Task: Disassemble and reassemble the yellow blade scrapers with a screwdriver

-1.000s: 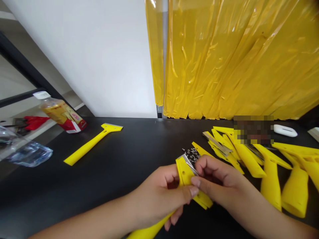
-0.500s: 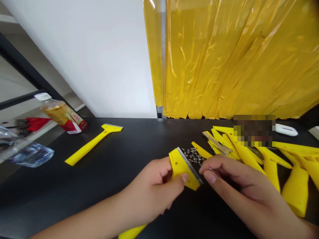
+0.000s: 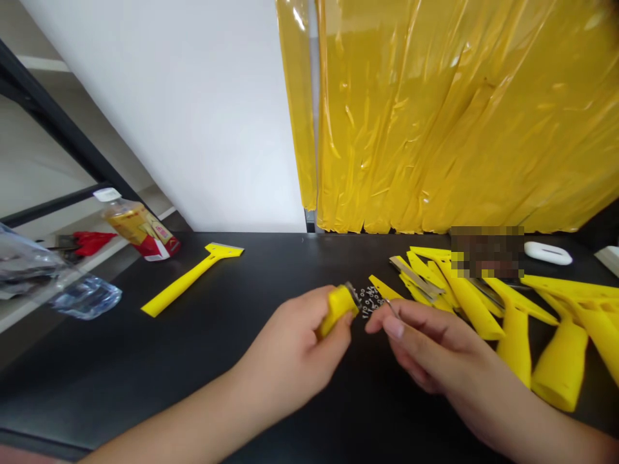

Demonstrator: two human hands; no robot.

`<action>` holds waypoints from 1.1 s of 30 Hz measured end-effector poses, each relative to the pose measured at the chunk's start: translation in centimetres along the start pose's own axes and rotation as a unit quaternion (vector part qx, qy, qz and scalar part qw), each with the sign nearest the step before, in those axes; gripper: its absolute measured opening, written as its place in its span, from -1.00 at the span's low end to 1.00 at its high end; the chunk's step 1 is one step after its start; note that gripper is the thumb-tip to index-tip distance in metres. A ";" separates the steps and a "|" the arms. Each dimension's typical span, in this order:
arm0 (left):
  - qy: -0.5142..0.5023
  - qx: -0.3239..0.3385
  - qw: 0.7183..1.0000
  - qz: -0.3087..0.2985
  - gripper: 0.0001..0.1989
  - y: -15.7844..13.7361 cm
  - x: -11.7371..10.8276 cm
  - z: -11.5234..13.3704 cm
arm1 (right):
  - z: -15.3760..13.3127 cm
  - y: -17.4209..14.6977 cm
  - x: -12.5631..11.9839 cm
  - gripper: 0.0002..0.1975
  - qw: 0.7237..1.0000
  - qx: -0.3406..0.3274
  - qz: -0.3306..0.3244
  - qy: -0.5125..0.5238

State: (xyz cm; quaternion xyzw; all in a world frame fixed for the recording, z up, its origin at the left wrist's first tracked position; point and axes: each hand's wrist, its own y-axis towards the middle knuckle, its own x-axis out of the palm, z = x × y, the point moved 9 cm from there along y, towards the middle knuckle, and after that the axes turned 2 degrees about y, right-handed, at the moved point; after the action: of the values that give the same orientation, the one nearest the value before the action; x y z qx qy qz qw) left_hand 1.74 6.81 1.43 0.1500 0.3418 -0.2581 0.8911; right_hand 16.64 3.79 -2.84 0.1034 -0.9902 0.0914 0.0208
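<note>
My left hand [image 3: 304,348] is closed around a yellow scraper [image 3: 341,306], whose head is turned nearly edge-on; most of its handle is hidden by the fingers. Close by on the right, my right hand [image 3: 435,345] pinches a small thin metal piece [image 3: 393,309] between thumb and forefinger, too small to name surely. Tiny screws and nuts [image 3: 370,301] lie scattered on the black table [image 3: 203,361] just behind the hands. A flat yellow plate [image 3: 382,288] lies beside them, partly behind the right fingers.
Several yellow scraper parts [image 3: 515,335] are heaped at the right, near a white case [image 3: 548,253]. Another scraper [image 3: 193,277] lies at the left, with a drink bottle [image 3: 142,229] and a clear plastic container [image 3: 87,296] beyond. Yellow film [image 3: 435,116] covers the back panel.
The scraper in my left hand has turned from showing its broad face to nearly edge-on. My right hand has tipped its fingertips upward, and the metal piece shows more. The view has shifted slightly.
</note>
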 end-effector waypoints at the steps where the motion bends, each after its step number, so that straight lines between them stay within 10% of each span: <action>1: -0.107 -0.047 0.993 0.001 -0.81 0.1 -0.2 -0.8 | -0.4 -0.1 -0.4 -0.50 1.000 -0.021 0.014 -0.014; 5: -0.348 -0.146 0.926 -0.017 -0.75 0.2 0.7 -2.4 | -0.7 -0.4 -0.6 -0.58 0.997 -0.039 0.013 -0.059; 8: -0.324 -0.137 0.936 -0.031 -0.78 0.1 1.0 -2.1 | -0.7 -0.5 -0.2 -0.57 0.996 -0.043 -0.008 -0.078; 13: 0.095 0.071 0.992 0.032 -0.82 -0.8 -1.1 2.2 | -1.5 -0.9 0.9 -0.55 0.996 -0.066 -0.057 -0.007; 18: 0.495 0.193 0.847 0.026 -0.61 -1.7 1.5 4.3 | 0.3 -1.0 1.6 -0.51 0.994 0.062 -0.056 0.068; 20: 0.523 0.181 0.833 0.020 -0.60 -1.6 1.8 4.1 | 1.1 -1.0 1.6 -0.54 0.990 0.107 -0.042 0.084; 23: 0.392 0.113 0.908 0.093 -0.62 -1.3 -0.6 4.1 | 1.0 -0.5 1.0 -0.63 0.988 0.099 -0.026 0.120; 26: 0.053 -0.049 0.989 0.126 -0.44 -1.0 -2.9 1.6 | -0.2 0.3 0.0 -0.60 0.989 0.049 -0.011 0.137; 29: -0.274 -0.160 0.948 -0.009 -0.47 -0.5 0.0 0.3 | -1.4 0.8 -0.8 -0.55 0.992 0.013 -0.014 0.125; 33: -0.413 -0.190 0.884 -0.107 -0.52 0.1 2.5 0.5 | -2.4 1.1 -1.4 -0.52 0.995 -0.008 -0.010 0.096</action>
State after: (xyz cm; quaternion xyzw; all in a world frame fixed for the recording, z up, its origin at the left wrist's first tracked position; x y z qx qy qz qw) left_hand 3.68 5.73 0.08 -0.1800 -0.0010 -0.3210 0.9298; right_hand 17.84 5.61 -0.79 0.1042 -0.9832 0.0927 0.1178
